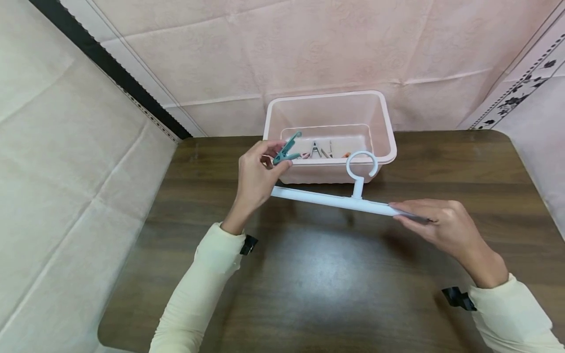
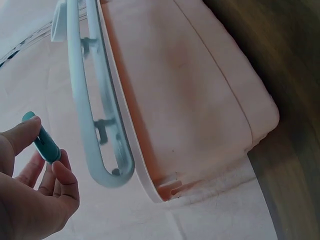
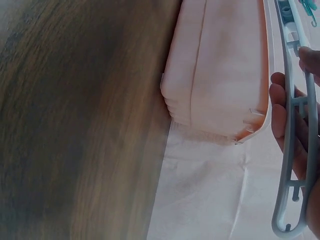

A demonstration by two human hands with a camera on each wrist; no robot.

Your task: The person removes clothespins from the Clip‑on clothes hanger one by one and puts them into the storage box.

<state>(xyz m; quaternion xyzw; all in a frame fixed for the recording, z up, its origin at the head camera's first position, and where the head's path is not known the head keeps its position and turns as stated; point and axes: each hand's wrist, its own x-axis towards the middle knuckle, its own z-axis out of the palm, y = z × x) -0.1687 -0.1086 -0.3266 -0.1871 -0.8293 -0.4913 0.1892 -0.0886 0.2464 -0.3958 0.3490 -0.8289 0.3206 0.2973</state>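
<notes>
My left hand (image 1: 258,171) pinches a teal clothespin (image 1: 287,148) between thumb and fingers, above the near left rim of the pink bin. In the left wrist view the clothespin (image 2: 46,142) is seen apart from the hanger's rounded end. A pale blue plastic hanger (image 1: 326,198) is held level in the air, its round hook (image 1: 362,164) pointing up. My right hand (image 1: 446,223) grips the hanger near its right end. The right wrist view shows the fingers (image 3: 278,112) wrapped about the hanger's slotted bar (image 3: 285,165).
The pink plastic bin (image 1: 331,172) stands at the back of the brown wooden table (image 1: 326,274). Inside it lie several small clips (image 1: 315,148). Pale patterned cloth (image 1: 335,49) hangs behind the table, and more covers the left side.
</notes>
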